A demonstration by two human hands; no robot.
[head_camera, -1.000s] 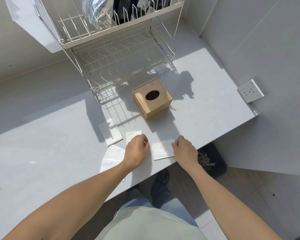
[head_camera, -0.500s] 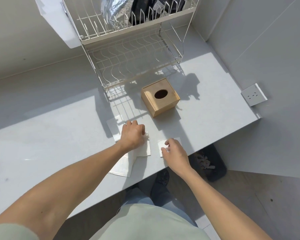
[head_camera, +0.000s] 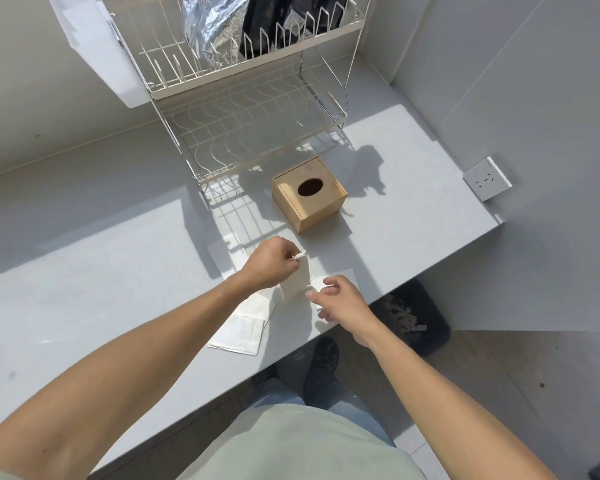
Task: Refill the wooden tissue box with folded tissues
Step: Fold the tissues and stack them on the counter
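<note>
Folded tissue (head_camera: 296,282) pinched in left hand (head_camera: 269,263), seemingly off counter (head_camera: 118,271)

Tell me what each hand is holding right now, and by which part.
The left hand pinches a folded tissue by its top edge, lifted off the counter. The right hand touches its lower right edge with a fingertip; no closed grip is visible.
</note>
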